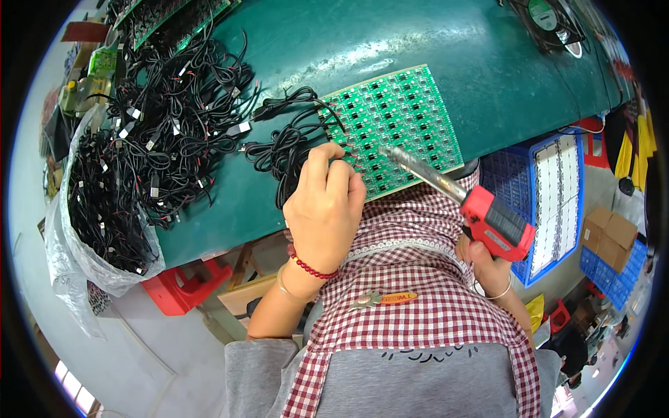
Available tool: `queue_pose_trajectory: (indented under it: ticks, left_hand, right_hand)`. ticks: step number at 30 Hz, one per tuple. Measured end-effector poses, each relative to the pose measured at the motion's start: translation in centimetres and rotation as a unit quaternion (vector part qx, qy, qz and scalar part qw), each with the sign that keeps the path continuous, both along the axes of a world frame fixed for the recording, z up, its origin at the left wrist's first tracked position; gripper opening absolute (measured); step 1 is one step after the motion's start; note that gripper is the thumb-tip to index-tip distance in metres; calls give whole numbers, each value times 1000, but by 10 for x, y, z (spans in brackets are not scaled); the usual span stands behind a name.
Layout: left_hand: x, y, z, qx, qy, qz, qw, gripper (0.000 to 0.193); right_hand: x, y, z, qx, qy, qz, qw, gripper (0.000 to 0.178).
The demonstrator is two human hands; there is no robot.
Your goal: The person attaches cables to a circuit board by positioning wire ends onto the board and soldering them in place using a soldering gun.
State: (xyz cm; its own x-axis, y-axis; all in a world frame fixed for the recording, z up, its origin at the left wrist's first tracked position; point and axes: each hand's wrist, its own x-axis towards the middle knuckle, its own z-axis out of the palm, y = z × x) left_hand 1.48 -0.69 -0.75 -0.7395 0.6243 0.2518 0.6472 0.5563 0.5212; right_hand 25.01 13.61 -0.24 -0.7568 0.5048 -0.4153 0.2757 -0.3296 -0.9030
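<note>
Under the board [401, 125] (itself bumpy) the table [481, 87] is glossy; right of the board, the tool [481, 209] joins smooth plastic to scuffed metal; left, matt plastic cables [282, 157] and a crinkled plastic bag [115, 280]; below, a cloth apron [418, 326].

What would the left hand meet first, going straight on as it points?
Probably the cables, whose ends reach the left edge of the board just past the left hand; depth there is unclear.
</note>
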Motion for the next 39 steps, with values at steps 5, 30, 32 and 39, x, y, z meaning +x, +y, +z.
queue_pose_trajectory:
  ticks: [5, 30, 32, 39]
  left_hand:
    - [2, 4, 0, -12, 31, -14, 999, 16]
    - [1, 4, -1, -26, 22, -29, 999, 15]
    - [1, 4, 0, -30, 19, -27, 999, 15]
    - [1, 3, 1, -30, 16, -26, 999, 14]
  right_hand:
    - [21, -4, -11, 90, -47, 52, 993, 27]
    - [20, -6, -14, 77, -51, 65, 994, 25]
    - [23, -6, -17, 80, -49, 58, 994, 25]
    - [22, -9, -14, 69, -51, 47, 995, 30]
